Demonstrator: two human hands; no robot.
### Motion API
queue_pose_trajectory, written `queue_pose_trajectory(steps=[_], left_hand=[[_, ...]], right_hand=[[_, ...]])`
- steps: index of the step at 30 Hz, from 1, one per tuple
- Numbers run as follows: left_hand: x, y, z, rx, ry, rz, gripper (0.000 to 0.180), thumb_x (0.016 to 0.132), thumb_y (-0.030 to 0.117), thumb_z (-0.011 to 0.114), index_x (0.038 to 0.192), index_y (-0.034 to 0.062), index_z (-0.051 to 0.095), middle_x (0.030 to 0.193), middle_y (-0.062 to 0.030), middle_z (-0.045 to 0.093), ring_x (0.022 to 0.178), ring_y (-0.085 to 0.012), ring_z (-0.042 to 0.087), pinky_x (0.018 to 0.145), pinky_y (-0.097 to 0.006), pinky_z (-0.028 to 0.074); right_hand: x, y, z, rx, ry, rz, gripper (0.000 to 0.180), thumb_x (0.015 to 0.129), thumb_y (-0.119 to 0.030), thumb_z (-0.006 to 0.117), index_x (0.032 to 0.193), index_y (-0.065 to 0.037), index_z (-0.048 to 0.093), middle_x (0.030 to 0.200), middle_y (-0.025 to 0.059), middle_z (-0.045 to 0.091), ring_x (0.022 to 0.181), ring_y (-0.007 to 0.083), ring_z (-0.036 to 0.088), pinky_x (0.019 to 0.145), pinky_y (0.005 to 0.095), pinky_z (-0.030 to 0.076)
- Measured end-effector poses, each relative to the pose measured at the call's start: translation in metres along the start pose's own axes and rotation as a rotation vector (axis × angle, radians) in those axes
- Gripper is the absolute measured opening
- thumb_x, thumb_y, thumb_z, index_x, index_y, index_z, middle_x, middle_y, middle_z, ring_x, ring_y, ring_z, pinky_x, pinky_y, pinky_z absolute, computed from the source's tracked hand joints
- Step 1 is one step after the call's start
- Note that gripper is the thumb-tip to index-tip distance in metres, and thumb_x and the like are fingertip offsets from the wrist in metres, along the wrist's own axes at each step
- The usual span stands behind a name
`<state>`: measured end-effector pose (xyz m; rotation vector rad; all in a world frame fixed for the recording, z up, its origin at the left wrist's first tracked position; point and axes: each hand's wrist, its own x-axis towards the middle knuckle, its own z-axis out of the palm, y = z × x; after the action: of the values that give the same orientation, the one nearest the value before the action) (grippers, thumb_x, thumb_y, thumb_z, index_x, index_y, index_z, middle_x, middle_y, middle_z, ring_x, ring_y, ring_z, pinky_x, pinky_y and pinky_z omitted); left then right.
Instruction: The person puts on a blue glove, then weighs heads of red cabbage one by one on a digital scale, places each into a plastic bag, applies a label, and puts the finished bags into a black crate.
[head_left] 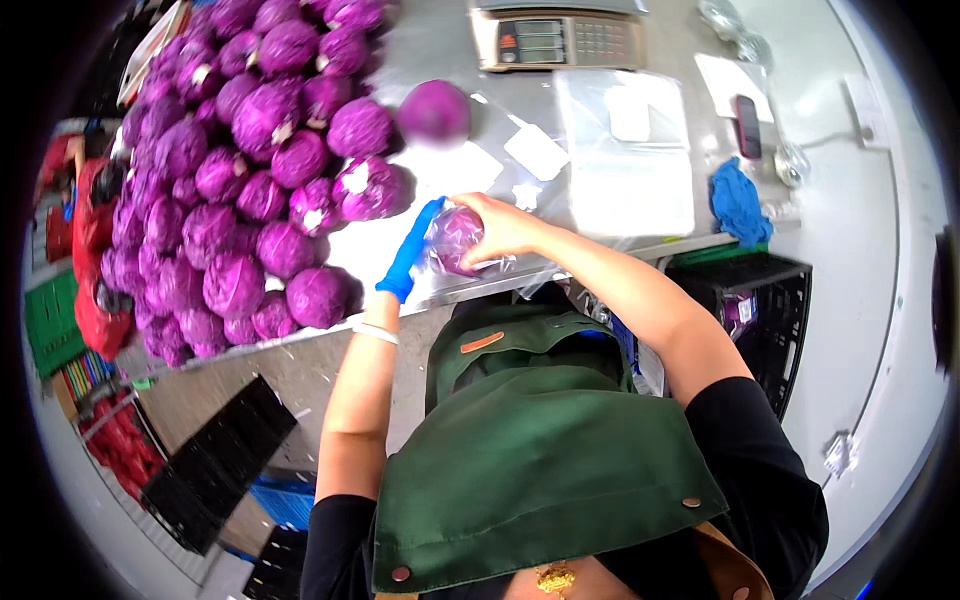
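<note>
A red cabbage point(460, 238) in a clear plastic bag point(498, 266) sits at the near edge of the metal table. My right hand point(500, 228), bare, curls its fingers and thumb round its right side. Against the left side presses my left hand point(408, 252) in a blue glove, seen edge-on, its fingers fairly straight and its thumb hidden. A large heap of red cabbages point(265, 120) covers the left of the table. One smooth, round purple cabbage point(434, 112) rests apart, beyond my hands.
A stack of clear bags point(632, 180) lies right of my hands, below a weighing scale point(560, 42). White labels point(536, 150) lie nearby. Further right are a dark handheld device point(747, 127) and a crumpled blue glove point(738, 203). Black crates point(218, 462) stand below, left.
</note>
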<state>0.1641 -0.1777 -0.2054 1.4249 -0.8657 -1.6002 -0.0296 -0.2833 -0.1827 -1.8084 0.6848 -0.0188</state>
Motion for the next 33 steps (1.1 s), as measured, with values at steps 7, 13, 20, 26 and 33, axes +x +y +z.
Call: queue_pose_trajectory(steps=[7,13,20,26,33], left_hand=[[0.01,0.098,0.096,-0.147,0.168,-0.186,0.052,0.099,0.049,0.038,0.131,0.0102,0.053,0.109,-0.0002,0.064,0.092,-0.0066,0.058,0.075,-0.022,0.042],[-0.011,0.104,0.258,-0.363,-0.427,-0.12,0.059,0.1,0.045,0.04,0.142,0.0039,0.036,0.107,-0.0072,0.062,0.085,-0.0137,0.059,0.075,-0.026,0.047],[0.036,0.036,0.222,0.307,0.001,0.031,0.035,0.093,0.023,0.054,0.122,0.0046,0.059,0.106,-0.0057,0.065,0.087,-0.0118,0.058,0.074,-0.026,0.046],[0.052,-0.031,0.174,0.597,0.348,0.462,0.034,0.084,0.005,0.067,0.117,0.0051,0.058,0.111,-0.0059,0.056,0.089,-0.0133,0.053,0.068,-0.026,0.044],[0.078,-0.058,0.175,1.015,0.184,0.413,0.033,0.073,0.015,0.079,0.098,0.0036,0.062,0.093,-0.0085,0.06,0.082,-0.0193,0.061,0.07,-0.027,0.049]], right_hand=[[-0.122,0.008,-0.05,1.473,0.159,-0.001,0.076,0.088,-0.066,0.047,0.14,-0.013,0.037,0.136,0.0091,0.048,0.117,0.022,0.052,0.091,0.0412,0.047],[-0.28,0.08,-0.063,1.528,0.712,-0.364,0.044,0.092,-0.033,0.055,0.13,-0.011,0.048,0.123,0.0093,0.058,0.11,0.0213,0.057,0.095,0.0401,0.046],[-0.532,0.217,-0.081,1.394,1.538,-0.191,0.053,0.094,-0.048,0.046,0.132,-0.011,0.048,0.133,0.0072,0.054,0.121,0.0262,0.051,0.104,0.0465,0.038],[-0.592,0.338,-0.093,1.036,1.583,0.205,0.045,0.091,-0.037,0.06,0.131,-0.019,0.052,0.121,0.0021,0.058,0.115,0.0198,0.053,0.091,0.0385,0.047],[-0.568,0.352,-0.159,-0.162,0.953,1.295,0.069,0.077,-0.048,0.069,0.126,-0.002,0.052,0.123,0.0153,0.057,0.101,0.0362,0.06,0.088,0.0447,0.047]])
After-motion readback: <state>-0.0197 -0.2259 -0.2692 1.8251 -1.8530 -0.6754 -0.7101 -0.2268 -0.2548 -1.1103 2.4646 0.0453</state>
